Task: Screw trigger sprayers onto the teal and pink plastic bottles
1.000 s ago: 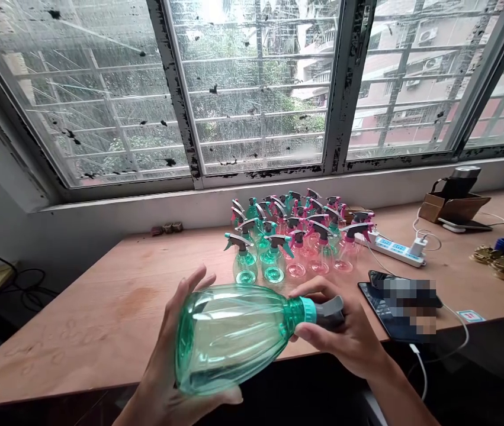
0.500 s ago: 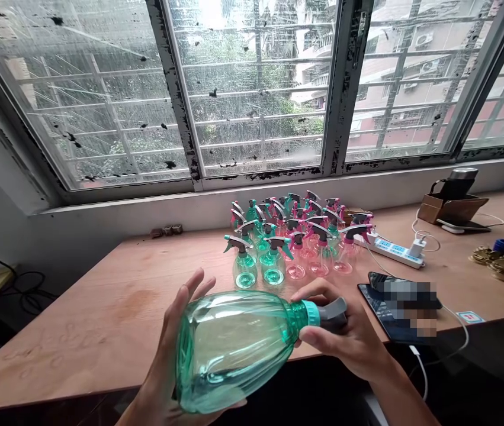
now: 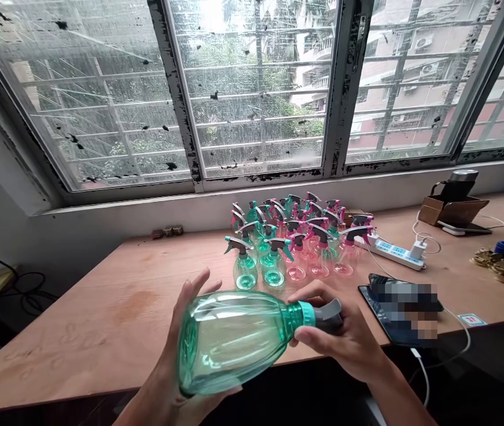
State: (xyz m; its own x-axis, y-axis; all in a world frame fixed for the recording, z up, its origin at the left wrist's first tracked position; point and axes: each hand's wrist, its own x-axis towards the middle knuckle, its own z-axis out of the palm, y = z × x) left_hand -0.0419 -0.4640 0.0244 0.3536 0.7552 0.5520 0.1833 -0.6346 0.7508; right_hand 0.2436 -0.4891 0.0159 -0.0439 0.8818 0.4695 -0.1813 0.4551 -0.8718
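A clear green spray bottle [image 3: 238, 340] lies sideways in the air over the table's front edge, its base to the left and its neck to the right. My left hand [image 3: 180, 343] cups the base from the left and below, its upper fingers stretched out past the plastic. Around the turquoise collar and grey spray head, my right hand [image 3: 338, 331] is closed, covering part of the trigger. Beyond my hands, several green spray bottles [image 3: 246, 272] and pink spray bottles [image 3: 344, 260] stand upright in a tight group.
On the wooden table [image 3: 100, 307], a white power strip [image 3: 396, 251] lies right of the bottles. Nearer are two dark phones or tablets [image 3: 380, 313] with a white cable. A brown box-like stand [image 3: 451, 207] and gold-coloured pieces [image 3: 500, 263] are farther right. The window [image 3: 256, 89] backs the table.
The held bottle has turned slightly and its base end has risen a little. Both hands have shifted slightly with it, keeping their hold.
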